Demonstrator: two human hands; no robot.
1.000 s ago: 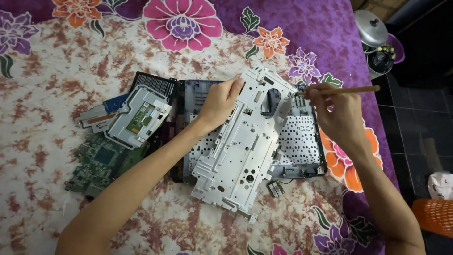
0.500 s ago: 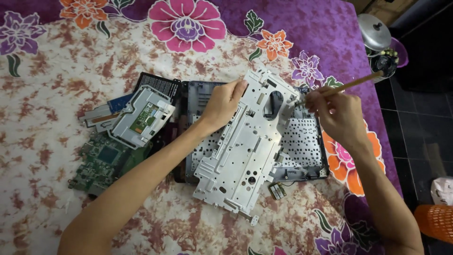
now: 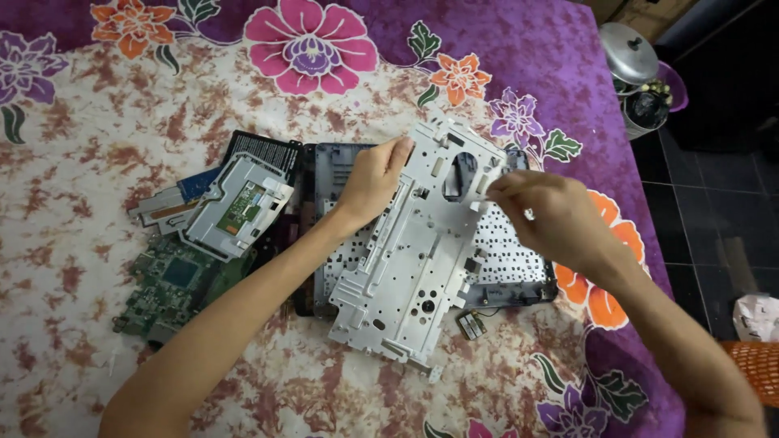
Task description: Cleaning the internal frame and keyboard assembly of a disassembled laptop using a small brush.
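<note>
I am holding the grey metal frame plate (image 3: 414, 259) with my left hand (image 3: 372, 180), fingers curled over its upper edge, above the dark laptop base (image 3: 519, 276). My right hand (image 3: 545, 217) is pinching its right edge. I judge the lifting-off step; next needs careful, even pulling.

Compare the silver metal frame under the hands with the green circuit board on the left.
The silver metal frame is pale grey, long and full of punched holes; the green circuit board is dark green and smaller. The frame lies on the dark laptop base, gripped by the left hand with the right hand at its upper edge; no hand touches the board, which lies flat on the flowered cloth. Both are flat parts.
</note>
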